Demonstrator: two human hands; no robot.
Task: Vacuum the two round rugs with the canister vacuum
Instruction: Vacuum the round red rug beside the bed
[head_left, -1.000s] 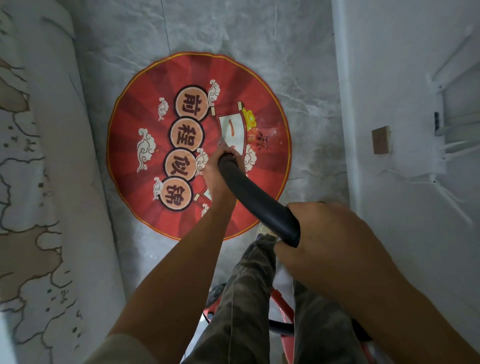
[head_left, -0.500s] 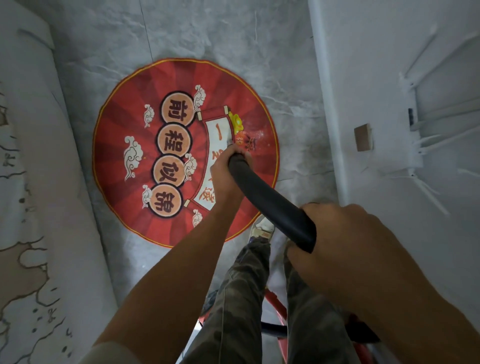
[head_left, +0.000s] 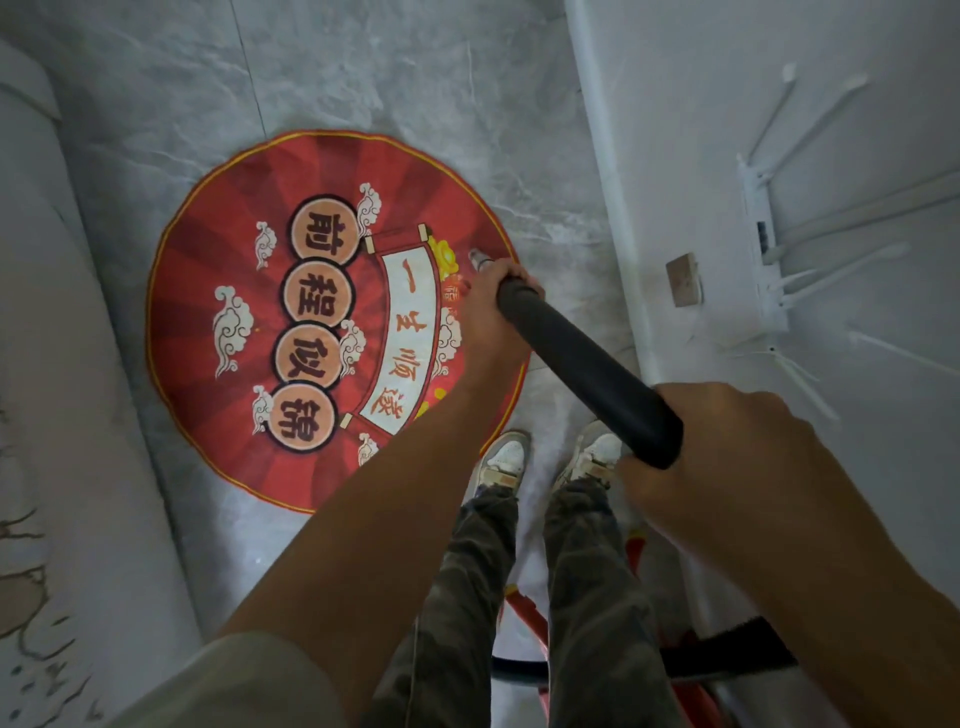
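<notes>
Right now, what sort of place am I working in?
Probably a room or hallway in a home: grey marble-look floor tiles, a decorative round red rug laid on them, and what looks like a white antenna router fixed to the white wall on the right.

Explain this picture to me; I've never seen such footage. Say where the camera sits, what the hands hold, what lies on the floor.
No machine here: one camera, worn on a person's head, looks down at their own arms, legs and white shoes. The left hand grips the far end of a thick black vacuum tube; the right hand grips its near end. The tube's tip sits near the right edge of a round red printed rug lying flat on the grey marble-look floor. Red parts, likely the canister vacuum, show by the legs.
</notes>
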